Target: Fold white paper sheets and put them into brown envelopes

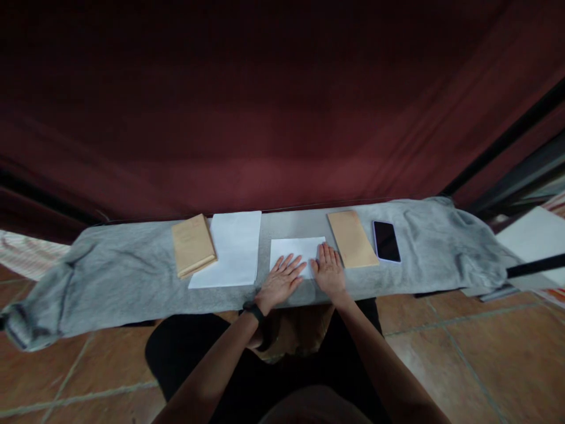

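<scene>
A small white sheet of paper (298, 246), perhaps folded, lies flat on the grey cloth in front of me. My left hand (282, 280) rests on its lower left part, palm down with fingers spread. On its right edge lies my right hand (329, 272), also flat, the fingers stretched out. To the right of that hand is a brown envelope (352, 238). Left of the small sheet sits a stack of larger white paper (236, 247). Several brown envelopes (193, 242) are piled partly over that stack's left side.
The grey cloth (128, 271) covers a long narrow surface. A phone with a purple edge (386, 241) lies right of the brown envelope. Dark red fabric (282, 129) rises behind. Brown floor tiles (498, 341) show below, and white boards (536, 241) stand at far right.
</scene>
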Demonstrator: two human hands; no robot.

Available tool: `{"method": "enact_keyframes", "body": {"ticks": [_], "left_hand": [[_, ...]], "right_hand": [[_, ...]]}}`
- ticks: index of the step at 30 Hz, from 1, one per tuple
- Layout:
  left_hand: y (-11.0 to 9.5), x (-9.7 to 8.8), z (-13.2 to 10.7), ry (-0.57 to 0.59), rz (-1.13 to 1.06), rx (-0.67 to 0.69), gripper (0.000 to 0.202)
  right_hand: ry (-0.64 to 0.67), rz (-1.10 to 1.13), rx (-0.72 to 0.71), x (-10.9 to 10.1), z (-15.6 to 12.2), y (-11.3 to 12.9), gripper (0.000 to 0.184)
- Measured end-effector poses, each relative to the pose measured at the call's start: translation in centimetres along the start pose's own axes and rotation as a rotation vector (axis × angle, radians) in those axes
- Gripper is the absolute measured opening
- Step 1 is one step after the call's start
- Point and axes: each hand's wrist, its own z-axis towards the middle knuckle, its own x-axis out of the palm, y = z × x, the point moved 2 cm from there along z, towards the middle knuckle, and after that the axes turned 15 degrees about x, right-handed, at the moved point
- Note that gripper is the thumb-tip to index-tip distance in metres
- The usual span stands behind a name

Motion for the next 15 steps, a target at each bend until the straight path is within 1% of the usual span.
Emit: {"method": "enact_keyframes", "body": {"ticks": [8,11,15], "left_hand": [[-2.1,-0.8,-1.4,0.029,-0.046,0.126,0.055],[-2.7,-0.9,-1.9,0.032,-0.047,0.135,0.057],[-3.0,-0.6,-2.3,0.032,-0.026,0.13,0.058]], "right_hand": [[-0.033,0.009,-0.005,-0.5,-1.5,-1.0,0.061],[-0.057,0.019,-0.016,-0.7,-2.3,-1.4,0.062],[-0.084,0.03,-0.021,-1.0,-3.6,-1.8,0.064]]}}
